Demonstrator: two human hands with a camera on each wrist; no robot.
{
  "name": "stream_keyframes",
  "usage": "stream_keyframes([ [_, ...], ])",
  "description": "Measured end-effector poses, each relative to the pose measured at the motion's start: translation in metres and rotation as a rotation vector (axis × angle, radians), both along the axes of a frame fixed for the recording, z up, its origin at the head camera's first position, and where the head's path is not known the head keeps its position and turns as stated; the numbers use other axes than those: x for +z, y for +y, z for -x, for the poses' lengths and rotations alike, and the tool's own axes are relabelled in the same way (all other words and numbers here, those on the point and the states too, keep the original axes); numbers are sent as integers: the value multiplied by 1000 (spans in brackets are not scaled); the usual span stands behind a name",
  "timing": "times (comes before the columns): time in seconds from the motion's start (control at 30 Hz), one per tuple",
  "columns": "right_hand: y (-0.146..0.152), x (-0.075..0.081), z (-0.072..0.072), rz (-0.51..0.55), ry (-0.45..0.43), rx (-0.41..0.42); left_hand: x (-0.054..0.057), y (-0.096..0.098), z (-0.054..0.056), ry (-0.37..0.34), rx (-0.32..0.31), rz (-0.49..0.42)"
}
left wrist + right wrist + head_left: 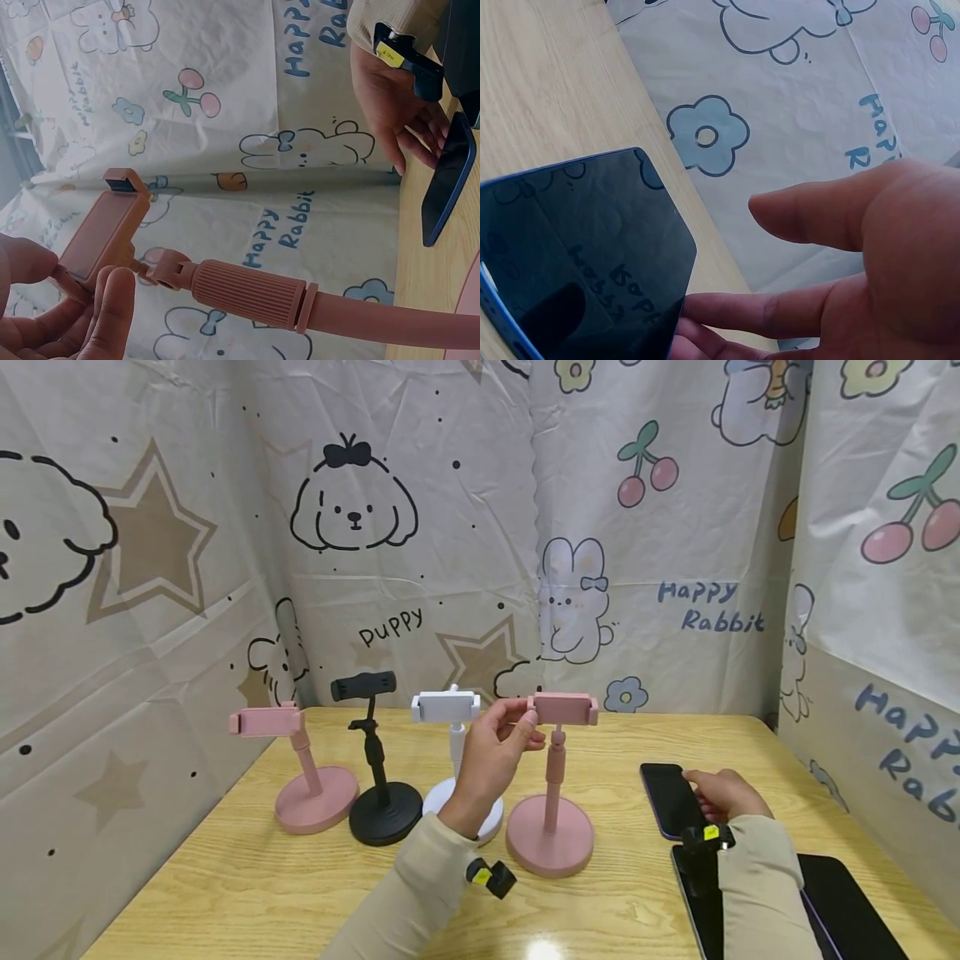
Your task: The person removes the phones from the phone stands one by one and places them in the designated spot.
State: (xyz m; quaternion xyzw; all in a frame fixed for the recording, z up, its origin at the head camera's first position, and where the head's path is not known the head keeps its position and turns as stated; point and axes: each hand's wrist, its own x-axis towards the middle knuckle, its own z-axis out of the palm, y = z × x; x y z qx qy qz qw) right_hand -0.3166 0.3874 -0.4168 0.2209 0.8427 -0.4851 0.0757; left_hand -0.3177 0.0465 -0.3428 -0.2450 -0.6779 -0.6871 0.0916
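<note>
My left hand (491, 756) pinches the left end of the clamp on a pink phone stand (552, 777), thumb in front and fingers behind. The stand's round base sits on the table, its post upright. In the left wrist view the clamp (103, 232) shows closed up, holding no phone. On the right, my right hand (729, 795) is at the right edge of a dark smartphone (670, 795) lying screen up. In the right wrist view the fingertips (697, 307) meet the phone's edge, some running under it, while the thumb stands well apart.
Left of the gripped stand are a white phone stand (446, 706), a black one (384, 806) and another pink one (315, 802). Two larger dark-screened devices, one a tablet (851, 893), lie near the right forearm. A printed cloth (465, 568) hangs around the wooden table (247, 893).
</note>
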Motion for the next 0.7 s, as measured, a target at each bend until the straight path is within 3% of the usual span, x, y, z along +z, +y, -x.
stream_keyframes([
  [0.37,-1,8,-2,72,43,-15,5,-3,-2,-7,-13,40],
  [0.43,-2,13,-4,64,63,-8,9,-6,-5,-16,-3,103],
  [0.53,-3,22,-6,23,101,18,17,-13,-12,-17,39,267],
  [0.7,-8,41,-12,-68,199,77,31,-28,-24,22,64,482],
])
